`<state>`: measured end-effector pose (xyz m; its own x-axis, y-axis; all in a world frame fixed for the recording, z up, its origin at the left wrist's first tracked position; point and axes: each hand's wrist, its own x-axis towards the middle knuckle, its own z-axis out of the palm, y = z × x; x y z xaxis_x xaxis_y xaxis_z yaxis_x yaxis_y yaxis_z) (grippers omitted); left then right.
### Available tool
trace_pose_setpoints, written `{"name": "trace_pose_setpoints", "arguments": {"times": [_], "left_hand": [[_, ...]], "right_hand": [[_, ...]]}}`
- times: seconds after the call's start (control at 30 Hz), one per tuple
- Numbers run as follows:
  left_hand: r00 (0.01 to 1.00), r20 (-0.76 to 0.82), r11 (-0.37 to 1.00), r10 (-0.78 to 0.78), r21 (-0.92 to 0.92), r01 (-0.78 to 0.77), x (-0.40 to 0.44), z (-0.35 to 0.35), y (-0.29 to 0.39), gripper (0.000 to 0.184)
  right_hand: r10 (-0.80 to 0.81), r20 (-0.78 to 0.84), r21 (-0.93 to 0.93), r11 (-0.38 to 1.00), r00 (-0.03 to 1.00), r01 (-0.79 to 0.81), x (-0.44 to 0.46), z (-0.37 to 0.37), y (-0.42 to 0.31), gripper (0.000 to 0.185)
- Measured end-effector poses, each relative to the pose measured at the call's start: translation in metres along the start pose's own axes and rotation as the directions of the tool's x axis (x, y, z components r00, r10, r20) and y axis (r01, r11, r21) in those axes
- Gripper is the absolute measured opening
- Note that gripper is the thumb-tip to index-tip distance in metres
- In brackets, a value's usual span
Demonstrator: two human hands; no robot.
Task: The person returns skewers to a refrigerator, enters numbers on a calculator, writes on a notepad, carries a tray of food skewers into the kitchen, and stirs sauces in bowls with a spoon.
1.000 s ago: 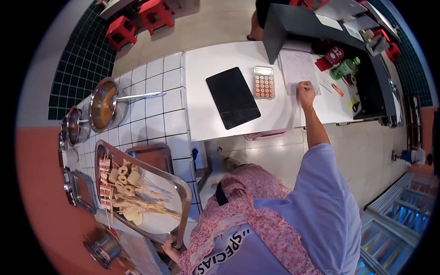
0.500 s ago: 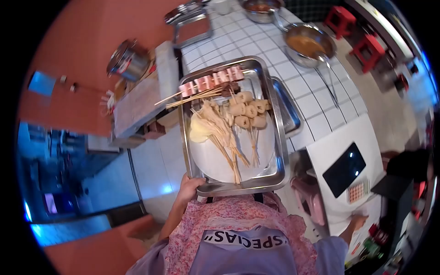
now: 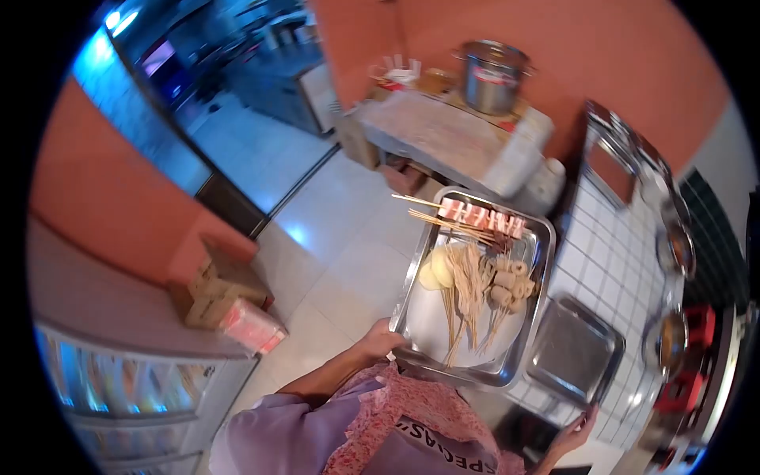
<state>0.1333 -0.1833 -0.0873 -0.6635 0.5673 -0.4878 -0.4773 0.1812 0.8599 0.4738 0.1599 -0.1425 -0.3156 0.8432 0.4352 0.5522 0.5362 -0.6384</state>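
Note:
My left hand [image 3: 380, 340] is closed on the near left corner of a large metal tray [image 3: 409, 305], held in front of my apron. In it lie pink-and-white meat skewers [image 3: 483, 216], dark pieces on sticks [image 3: 500, 240], pale yellow rounds [image 3: 437, 269], skewered beige strips [image 3: 469, 277] and skewered ring-shaped rolls [image 3: 511, 285]. A white round sheet or plate [image 3: 431, 324] is beneath part of the food. To the right, my right hand [image 3: 576, 431] is at the near edge of a second metal tray [image 3: 574, 348], its fingers at the rim. That tray has no food in it.
The white tiled counter [image 3: 598, 253] holds metal bowls [image 3: 673, 340] on the right. A steel pot [image 3: 491, 79] stands on a side table [image 3: 431, 127] ahead. Cardboard boxes [image 3: 226, 289] and a glass-front cooler [image 3: 127, 388] are at left. Red stools [image 3: 681, 392] stand beyond the counter.
My view has turned left, bringing the cooler and boxes in. The food tray stays in my left hand. My right hand has gone from the white table to the second tray's edge.

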Motion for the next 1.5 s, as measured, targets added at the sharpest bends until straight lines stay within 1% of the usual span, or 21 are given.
{"name": "trace_pose_setpoints", "arguments": {"times": [0.07,0.17,0.2,0.27,0.3,0.33,0.47,0.5,0.6,0.63,0.73,0.77,0.93,0.97,1.07,1.1,1.23,1.3,1.4,1.43,1.5], "left_hand": [[0.998,-0.053,0.998,0.042,-0.037,-0.044,-0.002,-0.023,-0.007,0.017],[0.981,-0.157,0.993,0.117,0.000,-0.118,-0.007,-0.108,-0.005,0.018],[0.974,-0.198,0.994,0.113,0.006,-0.114,-0.011,-0.124,-0.007,0.019],[0.955,-0.284,0.996,0.091,0.019,-0.089,-0.022,-0.169,-0.005,0.022],[0.945,-0.320,0.997,0.072,0.027,-0.067,-0.028,-0.186,-0.005,0.023],[0.934,-0.352,0.999,0.050,0.034,-0.041,-0.035,-0.200,-0.005,0.024],[0.887,-0.461,1.000,-0.015,-0.027,0.003,-0.048,-0.262,-0.002,0.032],[0.870,-0.491,0.999,0.038,-0.015,-0.052,-0.045,-0.271,-0.005,0.025],[0.837,-0.547,0.991,-0.025,-0.125,-0.052,-0.029,-0.302,-0.011,0.026],[0.836,-0.548,0.990,-0.008,-0.123,-0.071,-0.026,-0.310,-0.003,0.026],[0.840,-0.540,0.984,-0.054,-0.173,-0.048,-0.007,-0.349,0.011,0.027],[0.830,-0.554,0.980,-0.063,-0.191,-0.053,-0.001,-0.364,0.025,0.028],[0.775,-0.630,0.930,-0.038,-0.306,-0.203,0.050,-0.447,0.066,0.030],[0.761,-0.648,0.976,-0.032,-0.185,-0.117,0.053,-0.466,0.087,0.028],[0.718,-0.680,0.890,-0.150,-0.409,-0.201,0.088,-0.515,0.099,0.033],[0.752,-0.635,0.862,-0.178,-0.468,-0.192,0.089,-0.532,0.106,0.032],[0.670,-0.718,0.833,-0.191,-0.479,-0.276,0.125,-0.591,0.129,0.033],[0.678,-0.695,0.778,-0.240,-0.555,-0.295,0.133,-0.616,0.170,0.036],[0.675,-0.695,0.807,-0.248,-0.534,-0.253,0.181,-0.690,0.109,0.045],[0.667,-0.709,0.739,-0.230,-0.573,-0.354,0.180,-0.708,0.159,0.048],[0.638,-0.748,0.824,-0.184,-0.471,-0.316,0.207,-0.763,0.171,0.048]], "right_hand": [[-0.194,0.188,0.077,0.980,0.963,0.182,0.023,0.059,-0.029,0.032],[-0.244,0.426,0.242,0.959,0.871,0.150,0.011,0.142,-0.131,0.028],[-0.271,0.495,0.337,0.936,0.825,0.105,0.007,0.164,-0.149,0.028],[-0.205,0.682,0.429,0.889,0.702,-0.158,-0.015,0.200,-0.221,0.028],[-0.254,0.720,0.444,0.884,0.645,-0.148,-0.028,0.229,-0.215,0.030],[-0.184,0.811,0.406,0.860,0.555,-0.308,-0.039,0.244,-0.234,0.032],[-0.287,0.911,0.412,0.675,0.296,-0.612,-0.065,0.294,-0.342,0.040],[-0.339,0.912,0.406,0.683,0.229,-0.607,-0.066,0.311,-0.357,0.044],[-0.272,0.962,0.223,0.741,0.021,-0.633,-0.063,0.359,-0.408,0.045],[-0.285,0.956,0.200,0.811,-0.072,-0.550,-0.057,0.376,-0.424,0.046],[-0.280,0.951,0.188,0.862,-0.133,-0.472,-0.058,0.428,-0.481,0.044],[-0.244,0.950,0.094,0.816,-0.192,-0.570,-0.061,0.455,-0.495,0.040],[-0.271,0.951,0.158,0.842,-0.151,-0.515,-0.060,0.541,-0.621,0.038],[-0.275,0.944,0.154,0.857,-0.182,-0.492,-0.056,0.565,-0.640,0.037],[-0.333,0.911,0.195,0.868,-0.243,-0.458,-0.046,0.614,-0.706,0.031],[-0.344,0.904,0.201,0.866,-0.254,-0.458,-0.051,0.630,-0.727,0.031],[-0.299,0.885,0.137,0.900,-0.357,-0.413,-0.050,0.696,-0.820,0.027],[-0.311,0.888,0.198,0.924,-0.339,-0.327,-0.052,0.738,-0.857,0.026],[-0.368,0.856,0.279,0.920,-0.364,-0.274,-0.065,0.814,-0.882,0.027],[-0.342,0.855,0.255,0.932,-0.391,-0.258,-0.073,0.833,-0.913,0.027],[-0.337,0.859,0.231,0.927,-0.386,-0.296,-0.075,0.873,-0.968,0.027]]}}
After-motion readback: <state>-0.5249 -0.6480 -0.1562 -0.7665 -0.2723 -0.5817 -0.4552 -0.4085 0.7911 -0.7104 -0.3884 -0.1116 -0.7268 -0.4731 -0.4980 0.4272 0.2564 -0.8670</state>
